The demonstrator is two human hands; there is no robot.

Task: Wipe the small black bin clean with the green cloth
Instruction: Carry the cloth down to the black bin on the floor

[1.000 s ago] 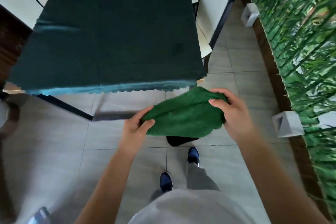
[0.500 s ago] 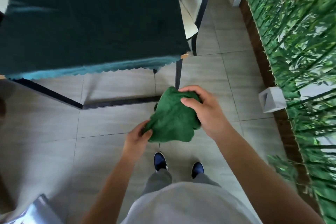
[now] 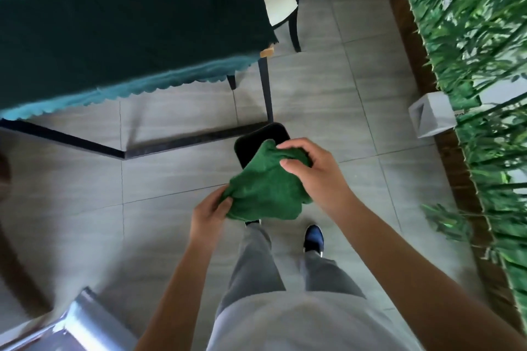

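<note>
On the tiled floor, just beside the table leg [image 3: 266,94], the small black bin [image 3: 256,142] is now in view past the green cloth [image 3: 265,188]; half a second ago the cloth covered it. The right hand [image 3: 316,177] grips the upper part of the cloth with curled fingers, and the left hand [image 3: 211,208] pinches its lower corner. The cloth hangs above the bin, seemingly not touching it, so I judge the wiping has not begun; the hands must first go down to it

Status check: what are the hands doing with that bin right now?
Both hands, left and right, grip green cloth. Black bin on floor, partly behind cloth. No wiping contact visible.
</note>
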